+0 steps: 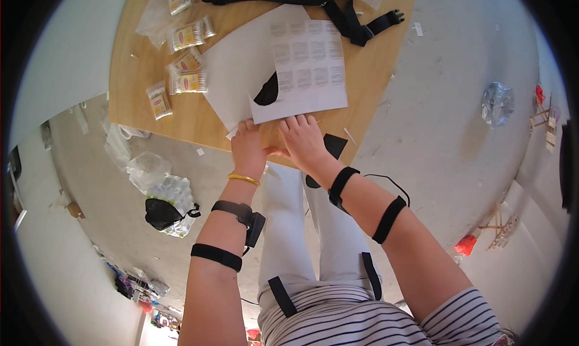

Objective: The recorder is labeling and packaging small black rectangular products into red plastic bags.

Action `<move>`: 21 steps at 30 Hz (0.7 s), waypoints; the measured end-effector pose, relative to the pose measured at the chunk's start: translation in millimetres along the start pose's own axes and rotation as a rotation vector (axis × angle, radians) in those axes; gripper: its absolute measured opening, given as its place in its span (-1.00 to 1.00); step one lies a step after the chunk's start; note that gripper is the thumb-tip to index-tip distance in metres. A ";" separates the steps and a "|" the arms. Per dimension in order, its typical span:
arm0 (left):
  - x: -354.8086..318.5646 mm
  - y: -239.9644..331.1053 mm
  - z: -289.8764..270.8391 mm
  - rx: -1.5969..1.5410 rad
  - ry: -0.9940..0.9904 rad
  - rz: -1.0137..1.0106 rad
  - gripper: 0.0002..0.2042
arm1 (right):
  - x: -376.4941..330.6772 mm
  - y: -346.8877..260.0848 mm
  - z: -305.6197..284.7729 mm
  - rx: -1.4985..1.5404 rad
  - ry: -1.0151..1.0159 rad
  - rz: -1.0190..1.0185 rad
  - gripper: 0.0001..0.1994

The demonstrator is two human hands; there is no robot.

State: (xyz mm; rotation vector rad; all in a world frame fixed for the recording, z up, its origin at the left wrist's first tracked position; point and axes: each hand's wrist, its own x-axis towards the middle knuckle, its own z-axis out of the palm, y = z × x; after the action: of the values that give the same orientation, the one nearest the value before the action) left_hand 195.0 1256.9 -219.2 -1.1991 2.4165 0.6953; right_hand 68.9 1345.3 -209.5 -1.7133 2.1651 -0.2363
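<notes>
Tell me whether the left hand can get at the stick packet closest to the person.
Probably yes: the packet lies uncovered on the table, to the left of the left hand, and nothing seems to stand between them. The hand is at the edge of the white paper.

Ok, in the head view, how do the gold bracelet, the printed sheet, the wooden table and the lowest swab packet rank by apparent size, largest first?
1. Wooden table
2. Printed sheet
3. Lowest swab packet
4. Gold bracelet, a thin band
</notes>
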 end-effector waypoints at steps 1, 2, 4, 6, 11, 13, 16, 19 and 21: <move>0.6 0.7 -0.8 -0.016 -0.004 -0.034 -0.29 | 4.7 0.8 4.1 -0.011 0.015 0.013 -0.66; 1.0 1.7 -1.9 -0.032 -0.007 -0.067 -0.32 | 9.1 3.4 7.2 -0.008 0.015 0.013 -0.66; 0.3 2.0 -3.4 -0.017 -0.013 -0.080 -0.32 | 17.2 8.3 11.7 0.008 -0.098 -0.019 -0.76; -0.4 0.9 -3.5 -0.005 -0.013 -0.092 -0.32 | 21.6 8.9 11.9 0.007 -0.251 -0.059 -0.78; -2.6 -3.0 -2.4 -0.019 0.022 -0.049 -0.30 | 25.5 16.0 0.7 0.014 -0.485 -0.134 -0.80; -1.7 -2.7 -2.7 -0.024 0.022 -0.055 -0.31 | 19.4 15.2 -0.9 -0.037 -0.268 -0.164 -0.79; 0.3 -0.1 -1.6 -0.029 0.018 -0.059 -0.31 | 21.0 4.0 6.1 -0.081 -0.164 -0.157 -0.79; 1.2 0.9 -2.2 -0.026 0.006 -0.059 -0.31 | 22.2 -3.2 10.0 -0.050 -0.311 -0.062 -0.80; 1.1 1.1 -3.0 -0.022 -0.001 -0.057 -0.31 | 23.7 -0.5 11.9 0.011 -0.291 -0.044 -0.82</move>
State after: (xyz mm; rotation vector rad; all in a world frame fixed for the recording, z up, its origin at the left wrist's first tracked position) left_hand 193.1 1255.1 -217.0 -1.2700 2.3701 0.7069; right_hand 69.3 1323.4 -224.5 -1.6743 1.9129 -0.0082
